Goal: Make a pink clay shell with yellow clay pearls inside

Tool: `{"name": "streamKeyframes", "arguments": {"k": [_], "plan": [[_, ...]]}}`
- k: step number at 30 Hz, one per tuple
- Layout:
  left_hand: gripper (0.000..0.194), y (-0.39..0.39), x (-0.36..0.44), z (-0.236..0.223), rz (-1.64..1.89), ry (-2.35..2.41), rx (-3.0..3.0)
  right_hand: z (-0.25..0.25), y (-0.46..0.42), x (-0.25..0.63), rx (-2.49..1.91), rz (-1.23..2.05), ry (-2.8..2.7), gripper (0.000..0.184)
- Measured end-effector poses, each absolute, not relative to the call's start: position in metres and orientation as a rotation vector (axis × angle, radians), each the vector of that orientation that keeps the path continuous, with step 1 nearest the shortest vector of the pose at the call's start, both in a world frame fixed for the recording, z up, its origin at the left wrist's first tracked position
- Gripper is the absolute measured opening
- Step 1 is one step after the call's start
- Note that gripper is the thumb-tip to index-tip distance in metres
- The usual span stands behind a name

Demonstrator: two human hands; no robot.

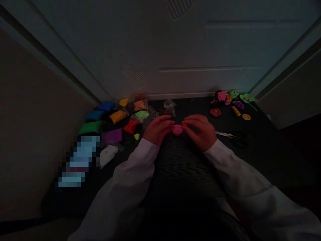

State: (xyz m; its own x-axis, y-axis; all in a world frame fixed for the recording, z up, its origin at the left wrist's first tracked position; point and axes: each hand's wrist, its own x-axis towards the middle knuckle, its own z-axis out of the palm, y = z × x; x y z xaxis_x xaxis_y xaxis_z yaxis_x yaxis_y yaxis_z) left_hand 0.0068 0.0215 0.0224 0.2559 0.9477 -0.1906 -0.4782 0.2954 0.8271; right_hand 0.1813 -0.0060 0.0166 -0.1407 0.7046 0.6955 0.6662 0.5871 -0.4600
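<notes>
In the dim head view, my left hand (pixel 159 129) has its fingers curled, with the fingertips at the left edge of a round pink lump of modelling clay (pixel 177 130). My right hand (pixel 202 131) pinches a small red piece of clay (pixel 184 125) between thumb and fingertips, close to the lump's right side. Both hands are just above the dark table. A small yellow-green bit of clay (pixel 136 136) lies left of my left wrist. To the right of my right hand is a pair of scissors (pixel 229 135) with dark handles.
Bags of coloured clay, among them green (pixel 90 128), purple (pixel 113 135), red (pixel 131 127) and white (pixel 108 155), cover the table's left side. A blurred-out bright screen (pixel 81 160) lies at front left. Finished clay figures, including a pink flower (pixel 221 96), stand at back right by the wall.
</notes>
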Motion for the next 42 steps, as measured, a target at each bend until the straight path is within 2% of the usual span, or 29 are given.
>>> {"name": "streamKeyframes", "arguments": {"k": [8,13,21,26,37,42], "plan": [[0.023,0.029,-0.004,0.021,1.160,0.848,0.760,0.016,0.003,0.192,-1.184,0.110,-1.742,0.012],[0.017,0.024,0.005,0.030,1.081,0.823,0.873,0.021,0.004,0.186,-1.118,0.122,-1.800,0.021],[0.036,0.028,0.018,0.119,1.054,0.606,1.041,0.110,0.004,0.176,-0.910,0.035,-1.867,0.014],[0.036,0.024,0.012,0.155,1.115,0.554,1.144,0.149,0.000,0.167,-0.847,-0.050,-1.879,0.017],[0.033,0.022,0.000,0.163,1.073,0.613,1.209,0.158,0.001,0.163,-0.830,-0.083,-1.975,0.025],[0.032,0.023,-0.001,0.162,1.046,0.674,1.272,0.164,0.000,0.166,-0.845,-0.089,-2.015,0.021]]}}
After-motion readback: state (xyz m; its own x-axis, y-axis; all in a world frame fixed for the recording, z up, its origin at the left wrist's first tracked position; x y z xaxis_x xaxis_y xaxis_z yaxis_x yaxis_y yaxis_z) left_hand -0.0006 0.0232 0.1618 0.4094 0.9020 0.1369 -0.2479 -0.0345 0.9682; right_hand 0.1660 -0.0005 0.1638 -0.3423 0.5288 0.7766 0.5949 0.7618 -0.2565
